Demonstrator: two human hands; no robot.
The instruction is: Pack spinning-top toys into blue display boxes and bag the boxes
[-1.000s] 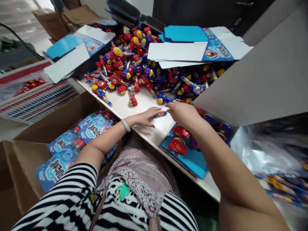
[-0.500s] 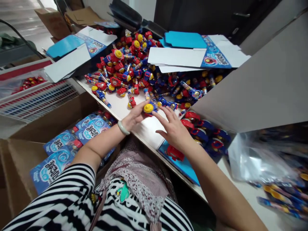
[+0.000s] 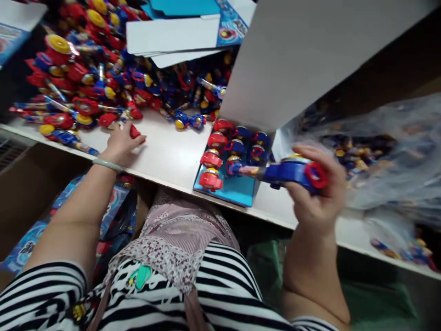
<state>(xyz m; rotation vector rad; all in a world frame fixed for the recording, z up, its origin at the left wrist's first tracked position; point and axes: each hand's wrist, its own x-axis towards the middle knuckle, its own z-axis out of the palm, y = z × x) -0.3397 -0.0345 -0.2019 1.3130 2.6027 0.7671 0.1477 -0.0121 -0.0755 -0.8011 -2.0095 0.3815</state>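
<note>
My right hand (image 3: 322, 204) grips a blue spinning-top toy (image 3: 287, 174) with a red ring and a candy-like tube. The toy is held to the right of a display box (image 3: 241, 191), its tube pointing left towards the box. Rows of red toys (image 3: 211, 160) and blue toys (image 3: 236, 147) stand in that box, with part of its light blue floor showing. At the near edge of the pile, my left hand (image 3: 119, 145) has its fingers closed around a small red toy (image 3: 134, 132), mostly covered by the hand.
A heap of red and blue toys (image 3: 86, 73) spreads over the white table (image 3: 165, 151). Flat white-and-blue cartons (image 3: 172, 34) lie over it. The box's grey-white lid (image 3: 296, 55) rises behind. Clear plastic bags (image 3: 396, 147) of toys stand at right; a cardboard box (image 3: 31, 179) sits below left.
My hands have parted: the left went to the pile's edge and closed on a red toy, the right moved right holding a blue toy. The view has swung right, showing more of the box.
</note>
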